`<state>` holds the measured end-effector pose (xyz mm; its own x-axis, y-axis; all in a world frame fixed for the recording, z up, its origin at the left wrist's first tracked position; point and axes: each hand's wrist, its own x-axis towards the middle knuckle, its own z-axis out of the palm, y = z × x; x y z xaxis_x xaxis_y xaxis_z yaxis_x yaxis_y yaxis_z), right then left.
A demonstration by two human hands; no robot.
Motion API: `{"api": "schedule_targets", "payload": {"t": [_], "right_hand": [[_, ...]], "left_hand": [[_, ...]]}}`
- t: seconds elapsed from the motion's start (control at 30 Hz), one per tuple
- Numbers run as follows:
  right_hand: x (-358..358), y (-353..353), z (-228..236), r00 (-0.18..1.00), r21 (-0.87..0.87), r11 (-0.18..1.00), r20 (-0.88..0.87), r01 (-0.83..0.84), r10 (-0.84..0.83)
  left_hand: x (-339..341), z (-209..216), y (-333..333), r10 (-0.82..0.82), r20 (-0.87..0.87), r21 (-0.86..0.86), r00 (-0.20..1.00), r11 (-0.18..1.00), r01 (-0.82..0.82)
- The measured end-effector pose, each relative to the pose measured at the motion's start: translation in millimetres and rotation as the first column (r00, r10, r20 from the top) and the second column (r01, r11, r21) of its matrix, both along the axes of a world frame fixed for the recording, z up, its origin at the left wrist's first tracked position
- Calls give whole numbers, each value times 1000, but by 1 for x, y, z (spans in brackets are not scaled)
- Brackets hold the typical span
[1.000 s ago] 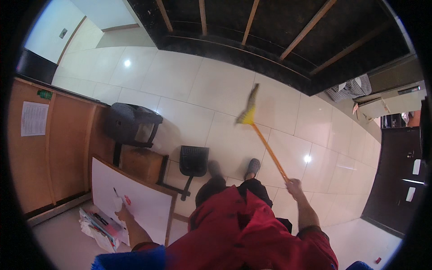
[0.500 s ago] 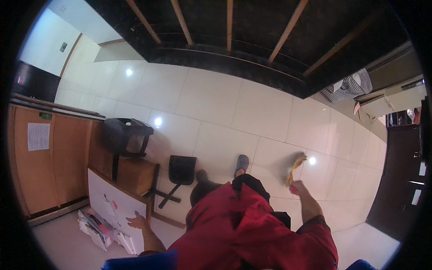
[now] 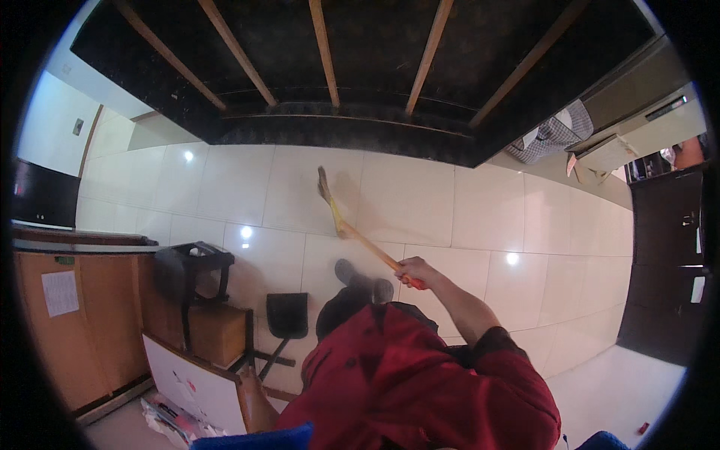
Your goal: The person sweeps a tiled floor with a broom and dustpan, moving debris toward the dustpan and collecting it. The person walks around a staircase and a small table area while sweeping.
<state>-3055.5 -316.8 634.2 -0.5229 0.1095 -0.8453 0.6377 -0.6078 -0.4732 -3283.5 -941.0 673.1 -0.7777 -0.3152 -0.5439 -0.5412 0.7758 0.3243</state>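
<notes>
Broom [image 3: 356, 235] runs toward ten o'clock from my right fingers [image 3: 411, 271], gripped near its handle's end; left fingers [image 3: 248, 373] farther off, eight o'clock from those, beside white board [image 3: 214, 397], hold unclear

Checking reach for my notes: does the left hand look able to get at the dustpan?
Probably yes: the left hand is close to the handle of the dustpan, with nothing plainly blocking the way.
</notes>
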Motion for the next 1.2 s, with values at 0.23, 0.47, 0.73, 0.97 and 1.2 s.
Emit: {"api": "schedule_targets", "payload": {"t": [0.23,0.47,0.73,0.97,1.2], "right_hand": [[74,48,176,968,400,917,236,-19,-83],[169,167,87,903,427,896,330,119,-277],[51,251,-36,962,172,960,121,222,-244],[-71,251,25,879,262,856,310,-446,363],[-26,330,132,979,133,978,149,-159,139]], "left_hand": [[-50,-59,-25,70,191,95,979,991,-89],[-36,-50,-12,142,159,96,977,983,-158],[12,14,95,172,117,-23,978,985,-170],[42,14,156,464,12,193,886,868,-458],[19,38,218,369,19,53,929,928,-370]]}}
